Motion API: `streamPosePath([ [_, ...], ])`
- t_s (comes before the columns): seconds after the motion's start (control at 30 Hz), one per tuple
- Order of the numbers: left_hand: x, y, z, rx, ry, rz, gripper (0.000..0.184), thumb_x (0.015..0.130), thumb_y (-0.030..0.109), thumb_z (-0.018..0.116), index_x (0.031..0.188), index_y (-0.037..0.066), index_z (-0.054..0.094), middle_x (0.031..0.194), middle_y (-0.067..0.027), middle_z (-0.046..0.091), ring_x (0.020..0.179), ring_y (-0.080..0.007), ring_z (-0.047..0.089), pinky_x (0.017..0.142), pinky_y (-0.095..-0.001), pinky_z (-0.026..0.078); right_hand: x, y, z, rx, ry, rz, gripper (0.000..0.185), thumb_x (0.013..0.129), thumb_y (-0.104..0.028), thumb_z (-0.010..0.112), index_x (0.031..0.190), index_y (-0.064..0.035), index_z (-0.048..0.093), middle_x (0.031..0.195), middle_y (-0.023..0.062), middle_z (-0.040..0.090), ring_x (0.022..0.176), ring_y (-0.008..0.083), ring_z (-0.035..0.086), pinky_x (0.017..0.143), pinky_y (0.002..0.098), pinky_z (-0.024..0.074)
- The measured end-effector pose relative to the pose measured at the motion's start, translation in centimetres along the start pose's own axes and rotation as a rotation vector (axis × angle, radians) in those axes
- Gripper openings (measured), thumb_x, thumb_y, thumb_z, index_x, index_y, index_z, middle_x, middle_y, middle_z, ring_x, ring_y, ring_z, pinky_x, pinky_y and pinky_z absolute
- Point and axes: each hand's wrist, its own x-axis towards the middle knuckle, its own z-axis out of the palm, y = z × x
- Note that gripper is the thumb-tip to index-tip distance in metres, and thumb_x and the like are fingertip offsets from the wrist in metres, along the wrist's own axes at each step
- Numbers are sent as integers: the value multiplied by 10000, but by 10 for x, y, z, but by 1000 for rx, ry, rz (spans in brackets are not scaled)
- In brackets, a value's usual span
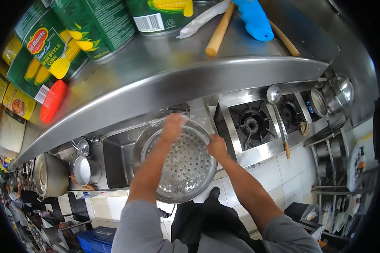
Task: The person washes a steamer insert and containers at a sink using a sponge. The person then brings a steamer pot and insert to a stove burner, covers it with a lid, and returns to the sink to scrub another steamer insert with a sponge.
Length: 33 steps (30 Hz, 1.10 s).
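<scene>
Steel shelf (190, 78), one: its curved front edge is spanning the scene beyond the hands. Tiled floor (264, 175), one expanse: running along the stove's front edge, leaving room beside the right forearm. Stove (233, 130), one: its left edge is standing just beside the right hand. Sink (118, 152), one: its left part is showing, the right being covered. Perforated steel vessel (183, 164), round, one: sitting in view between the sink's right side and the stove's left edge; its holed bottom is glistening with wet-looking spots, further contents being impossible to tell. Large pot (57, 175), one: standing beyond the sink's left edge, contents unseen. Corn cans (101, 31), several: standing at the shelf's left end, labels showing. Small pot (96, 172), one: standing open-topped near the sink's left edge. Right hand (217, 147), one: gripping the vessel's right rim, fingers curling over it. Left hand (172, 126), one: blurring over the vessel's far side; its finger state cannot be told. Red lid (53, 101), one: lying by the shelf's front edge, left end.
</scene>
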Motion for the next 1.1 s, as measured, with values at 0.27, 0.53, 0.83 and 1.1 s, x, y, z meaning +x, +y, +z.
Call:
streamPosePath([
  [0.27, -20, 8, -5, 229, 197, -455, 470, 601, -30, 648, 1047, 109, 708, 1057, -104, 621, 986, -331, 559, 885, -450, 439, -17, -6, 6, 45, 133, 73, 163, 746, -41, 555, 875, 5, 644, 865, 260, 655, 869, 465, 631, 757, 500, 503],
  [0.53, -75, -26, -84, 399, 88, -477, 452, 615, -29, 649, 1035, 122, 717, 1110, -135, 636, 1076, -367, 568, 955, -487, 412, -47, 7, 11, 142, 261, 119, 95, 767, -39, 558, 831, 13, 607, 812, 268, 636, 839, 480, 622, 727, 514, 490],
  [0.83, -36, -58, -18, 147, -58, -338, 445, 617, 15, 687, 1046, 128, 714, 1101, -151, 667, 1149, -365, 569, 996, -485, 432, -53, 6, 9, 86, 242, 123, 73, 769, -27, 566, 818, 25, 580, 781, 293, 622, 828, 495, 619, 721, 521, 496],
  [1.1, -55, -49, -7, 249, 166, -581, 463, 633, -53, 623, 1065, 99, 692, 1088, -159, 668, 1080, -379, 601, 971, -455, 463, -49, 11, 14, 58, 325, 30, 176, 749, -20, 567, 897, 36, 642, 807, 288, 642, 818, 487, 627, 742, 509, 500],
])
